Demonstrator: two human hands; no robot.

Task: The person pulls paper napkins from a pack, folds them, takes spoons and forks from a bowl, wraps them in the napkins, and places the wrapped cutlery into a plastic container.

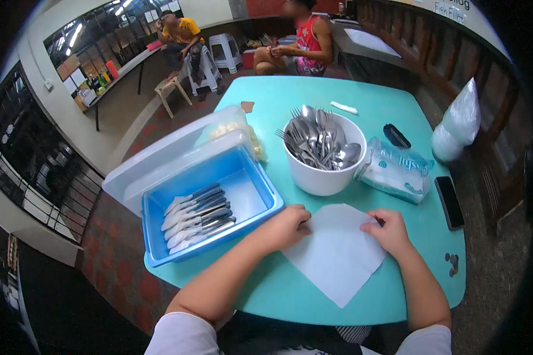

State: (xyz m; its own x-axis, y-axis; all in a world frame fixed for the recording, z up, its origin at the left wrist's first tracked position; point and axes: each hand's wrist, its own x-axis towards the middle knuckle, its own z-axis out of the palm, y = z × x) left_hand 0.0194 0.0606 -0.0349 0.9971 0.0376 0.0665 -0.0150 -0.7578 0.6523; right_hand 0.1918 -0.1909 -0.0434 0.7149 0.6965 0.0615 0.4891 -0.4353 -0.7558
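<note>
A white paper napkin (339, 254) lies on the table with one corner pointing toward me. My left hand (288, 227) has its fingers curled and closed at the napkin's left edge. At the right edge, my right hand (389, 229) pinches the paper between thumb and fingers. Behind the napkin stands a white tub (323, 182) full of forks and spoons (318, 137). To the left, a blue plastic container (251, 177) holds several cutlery sets (198, 216) wrapped in white paper, their handles sticking out. Its translucent lid (160, 160) leans up along the far side.
An open napkin pack (397, 171) lies right of the tub, near a black object (397, 136). A phone (449, 203) and coins (452, 264) sit at the right table edge. A bag of pale yellow items (254, 142) is behind the lid. Two people sit beyond the table (278, 89).
</note>
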